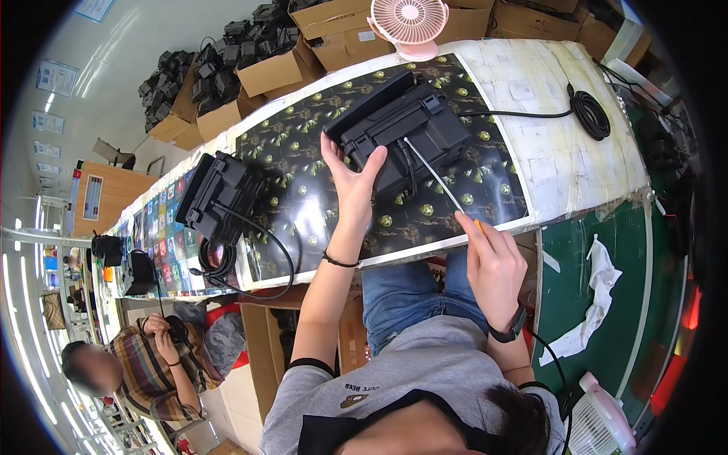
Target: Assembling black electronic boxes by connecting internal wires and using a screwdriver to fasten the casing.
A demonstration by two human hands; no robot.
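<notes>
A black plastic box-like device (438, 125) with a flat panel tilted up along its far side stands on the dark patterned mat (303, 178). My left hand (353, 178) grips its near left corner, thumb on one side and fingers on the other. In my right hand (497, 265) is a screwdriver (436, 178), its handle mostly hidden by the fingers and a bit of orange showing. Its long thin shaft slants up left, with the tip at the near face of the device, beside a short black cable (410, 168). Whether the tip sits in a screw is too small to tell.
A similar black device (220, 197) with a coiled cable stands to the left. A pink fan (409, 23) is at the far edge, a cable coil (591, 117) at the right. Boxes (280, 72) of black parts lie beyond. A co-worker (152, 364) sits at lower left.
</notes>
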